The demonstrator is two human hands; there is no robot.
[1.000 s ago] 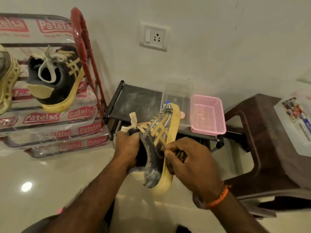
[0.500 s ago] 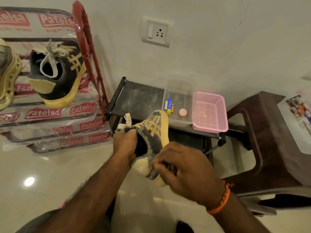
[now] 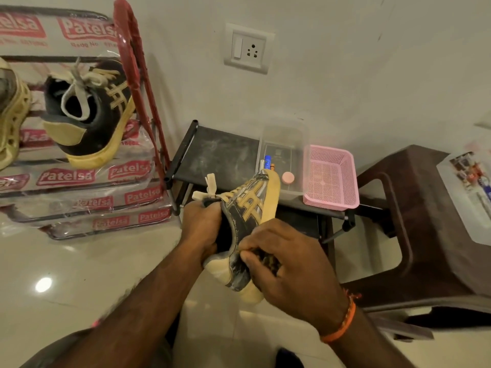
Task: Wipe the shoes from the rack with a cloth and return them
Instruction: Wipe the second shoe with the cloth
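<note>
Above pale floor tiles (image 3: 79,261), left hand (image 3: 202,229) grips the shoe (image 3: 247,216); right hand (image 3: 289,264) pinches seemingly a cloth (image 3: 268,258).

Bare forearms; an orange thread band (image 3: 342,322) circles the right wrist.

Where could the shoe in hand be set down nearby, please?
The dark low shelf lies bare between the red rack frame and the clear box. Its right end is crowded by that box and the pink basket.

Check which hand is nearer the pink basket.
Right. The right hand sits below the pink basket, wiping the shoe; the left hand is farther left.
</note>
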